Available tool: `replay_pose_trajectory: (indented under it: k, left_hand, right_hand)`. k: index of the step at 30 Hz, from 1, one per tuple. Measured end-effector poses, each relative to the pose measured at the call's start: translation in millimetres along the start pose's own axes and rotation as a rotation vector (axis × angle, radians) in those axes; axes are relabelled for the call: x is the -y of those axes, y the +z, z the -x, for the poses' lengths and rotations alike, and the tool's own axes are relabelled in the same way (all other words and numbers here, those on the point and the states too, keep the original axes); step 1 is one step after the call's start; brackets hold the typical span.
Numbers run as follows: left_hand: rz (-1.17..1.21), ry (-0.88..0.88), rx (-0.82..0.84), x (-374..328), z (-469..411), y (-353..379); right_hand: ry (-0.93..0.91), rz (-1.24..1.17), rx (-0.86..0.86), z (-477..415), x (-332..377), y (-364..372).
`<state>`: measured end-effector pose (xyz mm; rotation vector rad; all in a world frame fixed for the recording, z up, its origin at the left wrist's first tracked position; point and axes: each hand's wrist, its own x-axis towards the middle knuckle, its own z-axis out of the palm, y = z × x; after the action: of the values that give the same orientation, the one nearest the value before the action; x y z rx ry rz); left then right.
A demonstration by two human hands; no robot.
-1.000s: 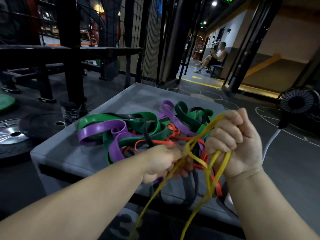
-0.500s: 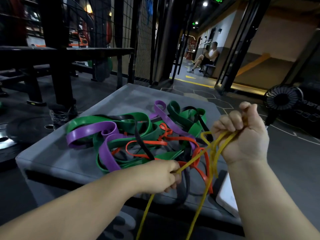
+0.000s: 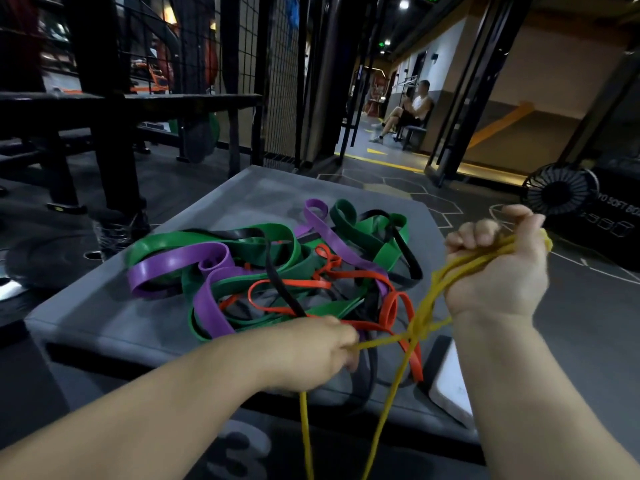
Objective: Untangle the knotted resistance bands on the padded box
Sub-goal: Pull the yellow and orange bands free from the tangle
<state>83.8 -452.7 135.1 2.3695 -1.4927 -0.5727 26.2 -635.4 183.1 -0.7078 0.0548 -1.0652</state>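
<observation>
Step in hand: freeing yellow band [image 3: 427,299] from tangle.
Left grip [image 3: 311,355] pinches one strand at near edge of box [image 3: 104,317].
Right grip [image 3: 498,265] clenched round bunched strands, raised beyond right edge.
Knot [image 3: 417,329] between grips.
Other bands [image 3: 277,244] heaped mid-box.
Next, likely: slacken pull, work knot loose.

Padded box [image 3: 104,315] front: "3". Black box [image 3: 614,223]: "SOFT BO", cut off.

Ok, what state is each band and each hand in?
Yellow band, knotted, stretched between both hands, strands hanging down.
Red band, tangled, loop hanging over the box edge.
Purple band, tangled on the box.
Green band, tangled on the box.
Black band, tangled on the box.
Left hand, gripping yellow band.
Right hand, raised, gripping yellow band.
</observation>
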Motion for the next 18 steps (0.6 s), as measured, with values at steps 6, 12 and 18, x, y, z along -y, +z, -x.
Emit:
replay_pose_trajectory:
  k: [6,12,18]
  left_hand:
    - [-0.049,0.163,-0.244,-13.7,12.5,-15.8]
    - [-0.109,0.188,-0.163,-5.9,10.5,-19.5]
    - [-0.181,0.120,0.003,2.7,7.3,-16.2]
  right_hand:
    - [0.071,0.317,0.037,9.3,-16.2,-1.1]
    - [0.209,0.133,0.052,11.2,-14.4,6.4]
    - [0.180,-0.083,-0.041,-2.0,-6.4,1.7]
